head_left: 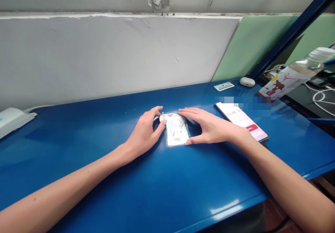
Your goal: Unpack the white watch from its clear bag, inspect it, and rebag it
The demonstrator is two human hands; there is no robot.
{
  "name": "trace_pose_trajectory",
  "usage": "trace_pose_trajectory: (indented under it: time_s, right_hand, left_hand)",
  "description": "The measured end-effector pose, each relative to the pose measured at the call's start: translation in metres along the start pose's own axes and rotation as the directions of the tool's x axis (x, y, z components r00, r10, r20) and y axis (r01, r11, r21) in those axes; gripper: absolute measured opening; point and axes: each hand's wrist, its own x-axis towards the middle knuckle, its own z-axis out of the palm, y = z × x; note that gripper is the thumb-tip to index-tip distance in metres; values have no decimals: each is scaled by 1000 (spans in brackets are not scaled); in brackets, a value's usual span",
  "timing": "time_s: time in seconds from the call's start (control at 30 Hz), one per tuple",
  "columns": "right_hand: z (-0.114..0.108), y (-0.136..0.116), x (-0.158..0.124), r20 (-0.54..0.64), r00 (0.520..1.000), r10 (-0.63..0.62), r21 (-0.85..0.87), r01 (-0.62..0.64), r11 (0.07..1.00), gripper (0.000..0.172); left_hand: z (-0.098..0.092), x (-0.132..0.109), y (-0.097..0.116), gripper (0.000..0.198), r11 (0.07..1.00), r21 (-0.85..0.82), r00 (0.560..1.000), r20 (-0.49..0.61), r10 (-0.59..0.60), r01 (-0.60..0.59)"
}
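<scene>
A small clear plastic bag with a white cable and plug inside lies flat on the blue table. My left hand pinches a small white round part at the bag's top left corner between thumb and forefinger. My right hand rests on the bag's right side, fingers stretched along its top edge and thumb pressed at its lower right corner.
A phone with a lit screen lies to the right of my right hand. Behind it are a small card, a white case and a tilted plastic bottle. A white box sits at far left. A grey wall stands behind.
</scene>
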Motion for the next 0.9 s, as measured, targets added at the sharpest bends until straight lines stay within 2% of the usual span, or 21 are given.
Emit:
trace_pose_trajectory:
  time_s: [0.23,0.43,0.57,0.77,0.9]
  right_hand:
    - [1,0,2,24,999,26,-2,-26,1000,100]
    - [0,3,1,9,999,43,43,-43,998,98]
    - [0,4,0,-3,999,40,62,-40,997,97]
    - [-1,2,1,13,999,44,36,-45,998,98]
    - [-1,1,1,16,999,46,16,-47,999,97]
  left_hand:
    - [-5,0,1,28,996,-48,992,-96,-77,73]
    - [-7,-2,4,18,991,-104,969,-223,-104,82]
    - [-8,-4,4,8,999,-37,974,-225,-11,3]
    - [-4,-9,-1,18,971,168,957,-206,204,-171]
    - [-3,-7,0,17,957,165,954,-145,262,-238]
